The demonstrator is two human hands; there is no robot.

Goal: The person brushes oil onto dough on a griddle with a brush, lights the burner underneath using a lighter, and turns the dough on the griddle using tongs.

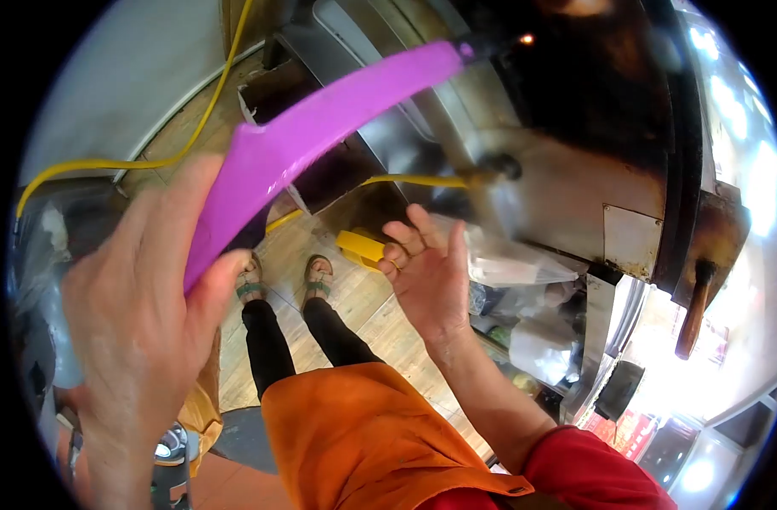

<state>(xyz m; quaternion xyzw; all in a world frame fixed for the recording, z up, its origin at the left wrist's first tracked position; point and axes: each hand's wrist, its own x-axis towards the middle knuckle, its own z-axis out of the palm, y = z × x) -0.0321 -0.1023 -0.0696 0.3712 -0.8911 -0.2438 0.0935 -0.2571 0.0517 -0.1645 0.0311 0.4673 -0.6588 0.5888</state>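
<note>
My left hand (142,255) is wrapped round the grip of a purple long-nosed lighter (320,110). The lighter slants up to the right, and a small orange glow (527,39) shows at the end of its dark nozzle, in front of blackened metal equipment (592,93). Palm up, my right hand (431,272) is open, with its fingers a little curled and nothing in it. Just behind its fingertips, lower down, is a yellow block-like object (360,248).
A yellow hose (210,110) runs along the left wall and across to a fitting on the equipment. A wooden-handled scraper or cleaver (698,306) hangs at the right. Plastic bags (524,263) lie beyond my right hand, above the tiled floor (261,357).
</note>
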